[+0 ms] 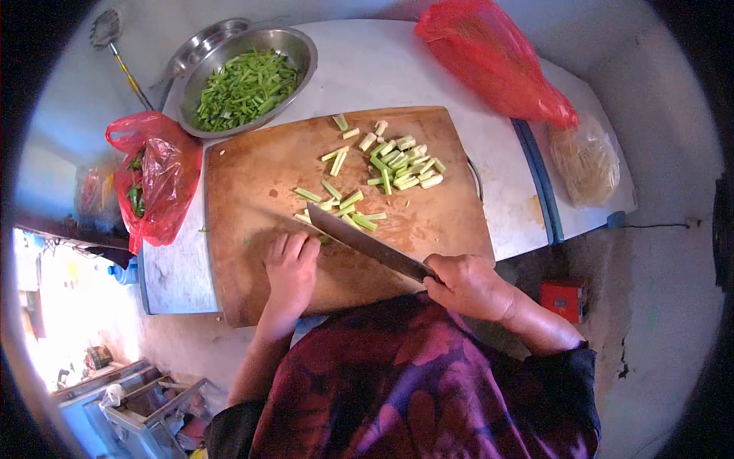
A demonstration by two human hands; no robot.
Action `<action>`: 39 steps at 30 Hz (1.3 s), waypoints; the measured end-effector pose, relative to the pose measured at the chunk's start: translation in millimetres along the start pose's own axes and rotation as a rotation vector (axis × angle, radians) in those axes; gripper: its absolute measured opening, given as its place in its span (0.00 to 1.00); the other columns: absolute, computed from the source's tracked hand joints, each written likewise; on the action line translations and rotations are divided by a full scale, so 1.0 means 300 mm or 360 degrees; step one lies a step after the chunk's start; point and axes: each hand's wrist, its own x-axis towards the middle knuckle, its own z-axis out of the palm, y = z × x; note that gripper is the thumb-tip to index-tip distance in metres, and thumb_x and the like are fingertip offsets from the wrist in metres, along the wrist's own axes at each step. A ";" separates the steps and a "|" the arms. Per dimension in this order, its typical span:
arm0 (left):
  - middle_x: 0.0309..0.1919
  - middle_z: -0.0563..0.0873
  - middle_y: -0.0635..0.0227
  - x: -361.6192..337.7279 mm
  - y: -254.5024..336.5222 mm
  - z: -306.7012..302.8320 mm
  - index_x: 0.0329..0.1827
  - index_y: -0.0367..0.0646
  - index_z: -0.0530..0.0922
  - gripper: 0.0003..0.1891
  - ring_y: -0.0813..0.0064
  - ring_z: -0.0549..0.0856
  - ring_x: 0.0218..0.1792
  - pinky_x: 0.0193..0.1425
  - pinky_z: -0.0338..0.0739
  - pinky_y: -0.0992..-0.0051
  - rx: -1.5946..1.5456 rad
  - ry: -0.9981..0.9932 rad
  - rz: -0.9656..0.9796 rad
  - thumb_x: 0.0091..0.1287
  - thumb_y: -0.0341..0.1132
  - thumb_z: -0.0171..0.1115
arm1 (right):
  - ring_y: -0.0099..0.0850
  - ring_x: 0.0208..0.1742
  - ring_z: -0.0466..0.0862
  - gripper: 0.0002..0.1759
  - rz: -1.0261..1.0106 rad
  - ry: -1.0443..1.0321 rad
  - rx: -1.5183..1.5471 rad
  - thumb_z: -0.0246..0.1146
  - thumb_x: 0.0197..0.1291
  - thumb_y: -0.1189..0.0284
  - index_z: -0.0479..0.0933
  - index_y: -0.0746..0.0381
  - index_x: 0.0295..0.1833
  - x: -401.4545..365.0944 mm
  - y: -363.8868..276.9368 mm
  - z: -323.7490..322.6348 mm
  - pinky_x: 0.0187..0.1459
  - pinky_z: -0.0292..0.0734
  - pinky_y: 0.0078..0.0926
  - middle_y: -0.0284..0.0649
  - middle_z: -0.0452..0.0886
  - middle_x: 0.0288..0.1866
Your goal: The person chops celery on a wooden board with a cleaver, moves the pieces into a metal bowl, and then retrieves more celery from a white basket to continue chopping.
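Observation:
My right hand (470,284) is wrapped round the handle of a kitchen knife (365,243), its broad dark blade slanting up and left over the wooden cutting board (252,183). Just left of the blade, my left hand (293,264) rests on the board with fingers curled down over a celery stalk (325,240); only a bit of green shows beside the fingertips, the rest is hidden. Cut celery pieces (355,210) lie beyond the knife tip. Farther back and right is a larger pile of pale, thick celery pieces (405,162), with a few strays nearby.
A steel bowl (307,73) of chopped greens (248,88) stands behind the board, overlapping another metal dish (206,38). Red plastic bags sit at left (164,183) and back right (489,61). A clear bag (585,164) of pale strands lies at right.

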 end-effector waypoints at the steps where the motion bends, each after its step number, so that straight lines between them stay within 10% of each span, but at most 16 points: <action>1: 0.37 0.75 0.64 0.003 0.003 -0.006 0.33 0.43 0.77 0.09 0.61 0.77 0.36 0.39 0.75 0.63 0.0011 -0.0010 -0.0018 0.48 0.26 0.59 | 0.52 0.30 0.81 0.11 0.0010 -0.0024 0.0004 0.56 0.58 0.66 0.70 0.64 0.36 0.000 -0.003 0.000 0.32 0.77 0.48 0.51 0.79 0.26; 27: 0.36 0.76 0.62 0.015 -0.015 -0.004 0.30 0.40 0.74 0.07 0.59 0.77 0.37 0.39 0.75 0.64 -0.0198 -0.0051 -0.0032 0.47 0.23 0.58 | 0.52 0.30 0.82 0.12 -0.0063 -0.0254 -0.0166 0.53 0.58 0.67 0.70 0.66 0.39 0.071 -0.057 0.006 0.30 0.77 0.48 0.55 0.79 0.28; 36: 0.35 0.78 0.61 0.031 -0.015 -0.001 0.28 0.41 0.76 0.02 0.58 0.77 0.36 0.40 0.74 0.61 -0.0185 -0.0061 -0.0065 0.53 0.26 0.59 | 0.55 0.31 0.81 0.14 0.0065 0.0201 0.0393 0.54 0.61 0.67 0.70 0.68 0.43 0.058 -0.007 0.109 0.34 0.77 0.47 0.59 0.78 0.29; 39: 0.34 0.79 0.61 0.088 -0.019 -0.010 0.29 0.42 0.77 0.02 0.57 0.79 0.38 0.41 0.74 0.60 -0.0278 -0.0092 -0.0330 0.57 0.29 0.61 | 0.31 0.21 0.80 0.10 0.0195 0.0364 0.0582 0.58 0.62 0.71 0.69 0.68 0.35 0.005 0.046 0.062 0.25 0.75 0.30 0.42 0.76 0.20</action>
